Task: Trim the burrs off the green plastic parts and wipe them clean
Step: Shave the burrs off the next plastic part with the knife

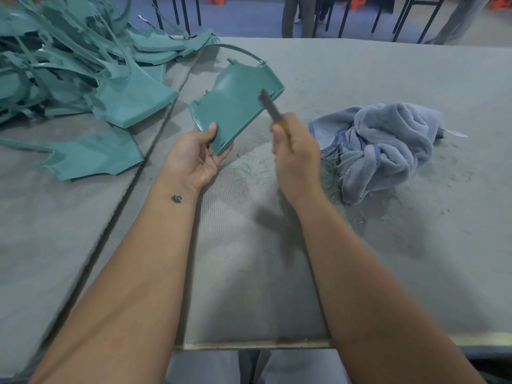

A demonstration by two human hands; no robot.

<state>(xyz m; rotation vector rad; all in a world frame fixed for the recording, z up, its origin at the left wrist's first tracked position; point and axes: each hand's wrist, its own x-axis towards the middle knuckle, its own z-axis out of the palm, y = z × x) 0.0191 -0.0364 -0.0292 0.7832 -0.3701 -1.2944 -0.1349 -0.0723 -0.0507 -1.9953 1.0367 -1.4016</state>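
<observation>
My left hand (198,155) grips the near corner of a green plastic part (235,103), holding it tilted above the grey table (360,73). A thin curved strip arcs from the part's far end. My right hand (295,155) is wrapped round the yellow handle of a trimming knife (270,106); its dark blade lies blurred against the part's right edge. A crumpled blue-grey cloth (385,145) lies on the table just right of my right hand. Fine green shavings (249,169) are scattered between my hands.
A big pile of green plastic parts (69,59) fills the far left, with one loose part (97,155) nearer me. A seam (155,137) runs diagonally between two table pads. Chair legs and a standing person (297,15) are beyond the far edge.
</observation>
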